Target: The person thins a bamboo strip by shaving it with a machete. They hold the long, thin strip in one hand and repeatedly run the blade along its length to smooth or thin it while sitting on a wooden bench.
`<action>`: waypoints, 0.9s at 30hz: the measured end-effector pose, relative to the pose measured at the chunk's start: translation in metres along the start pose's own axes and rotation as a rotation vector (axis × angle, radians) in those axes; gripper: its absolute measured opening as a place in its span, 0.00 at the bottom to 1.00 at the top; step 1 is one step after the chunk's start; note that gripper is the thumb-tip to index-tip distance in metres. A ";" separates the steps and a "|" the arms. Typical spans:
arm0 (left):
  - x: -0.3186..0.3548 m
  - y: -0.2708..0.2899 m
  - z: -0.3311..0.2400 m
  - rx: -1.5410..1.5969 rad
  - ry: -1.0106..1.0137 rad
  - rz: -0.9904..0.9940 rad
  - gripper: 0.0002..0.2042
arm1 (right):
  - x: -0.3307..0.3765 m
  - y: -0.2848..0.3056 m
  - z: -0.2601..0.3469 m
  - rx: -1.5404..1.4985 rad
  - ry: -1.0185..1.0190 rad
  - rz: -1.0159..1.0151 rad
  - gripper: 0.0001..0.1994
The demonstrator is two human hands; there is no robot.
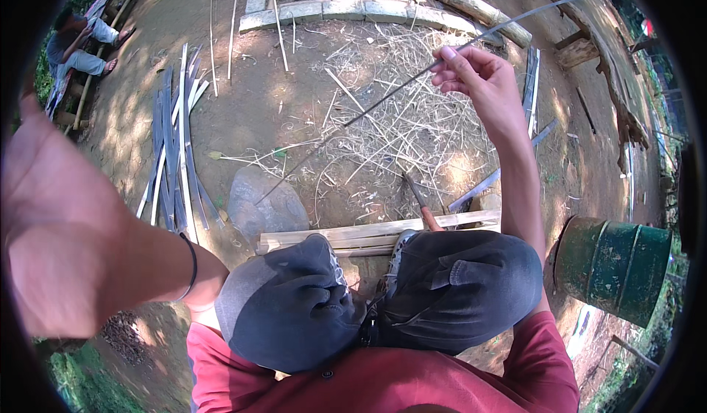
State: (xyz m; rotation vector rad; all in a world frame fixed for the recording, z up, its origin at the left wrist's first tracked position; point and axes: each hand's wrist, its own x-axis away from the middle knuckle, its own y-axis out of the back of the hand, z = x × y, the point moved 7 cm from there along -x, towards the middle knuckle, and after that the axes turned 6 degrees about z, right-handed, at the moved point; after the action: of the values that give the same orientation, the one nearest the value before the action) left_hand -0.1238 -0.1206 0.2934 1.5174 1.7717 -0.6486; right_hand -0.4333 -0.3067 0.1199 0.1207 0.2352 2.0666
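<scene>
My right hand is raised at the upper right, pinching a long, thin dark strip between thumb and fingers. The strip, which looks like split bamboo, slants from above the grey stone up to the far right. Close to the camera at the left edge, my left hand looms large and blurred. Its fingers run into the dark rim, so their pose and anything in them are hidden. Before my knees lies a knife with a dark blade and wooden handle, against pale split bamboo lengths.
Thin shavings litter the ground ahead. A bundle of dark and pale strips lies left, with more strips at right. A green metal drum stands right. Logs and a brick edging lie far; a person sits far left.
</scene>
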 end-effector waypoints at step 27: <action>0.239 -0.079 0.235 -0.345 1.182 0.404 0.13 | 0.173 0.002 -0.409 0.750 -0.725 0.194 0.25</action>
State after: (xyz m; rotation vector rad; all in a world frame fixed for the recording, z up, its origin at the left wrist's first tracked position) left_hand -0.1724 -0.1636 -0.0450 2.0698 2.0461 0.9139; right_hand -0.5942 -0.2038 -0.2808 1.3562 0.5415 1.8793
